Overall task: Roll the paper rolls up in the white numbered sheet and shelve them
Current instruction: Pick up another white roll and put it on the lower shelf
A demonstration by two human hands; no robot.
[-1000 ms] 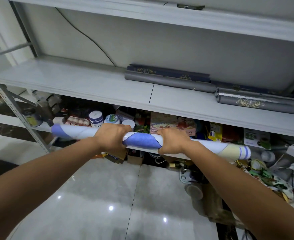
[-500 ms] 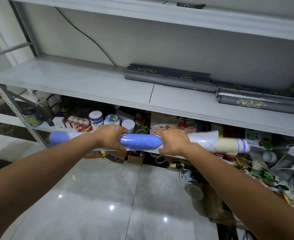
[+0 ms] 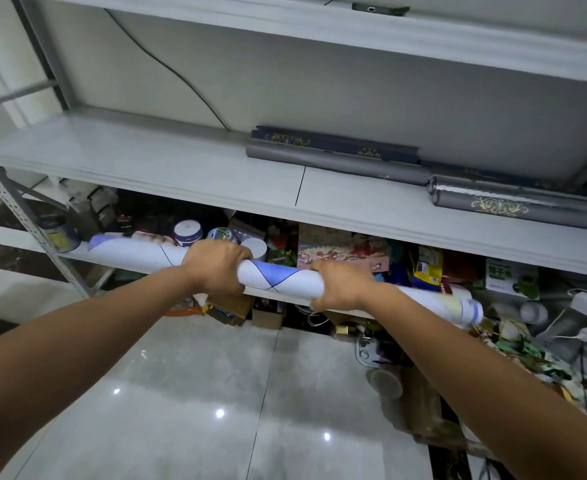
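Plainly, both hands are wrapped round the rolled-up bundle (image 3: 281, 280): the left hand (image 3: 216, 268) and the right hand (image 3: 340, 285) each grip it from above, knuckles up, a short stretch of white sheet with a blue patch and thin black lines showing between them. The bundle is held in the air, crosswise in front of the person, its far-right end lower than the left. It sits below and in front of the pale shelf (image 3: 181, 168) above the hands, where grey rolls (image 3: 337, 157) already lie further back and to the right.

It should be light, being paper round paper, and fairly stiff along its length, but easy to crush or crease if squeezed. The outer sheet looks smooth and probably wants to spring open, so a grip near the middle, hands apart as now, seems right. With the right end dipping, the cream and blue-striped end (image 3: 465, 311) beyond the right hand could let an inner roll slide out; levelling it would be wise.

No numbers on the sheet face the camera. A yellow packet (image 3: 427, 268) and a white tub (image 3: 188, 233) behind the hands carry print, too small to read.
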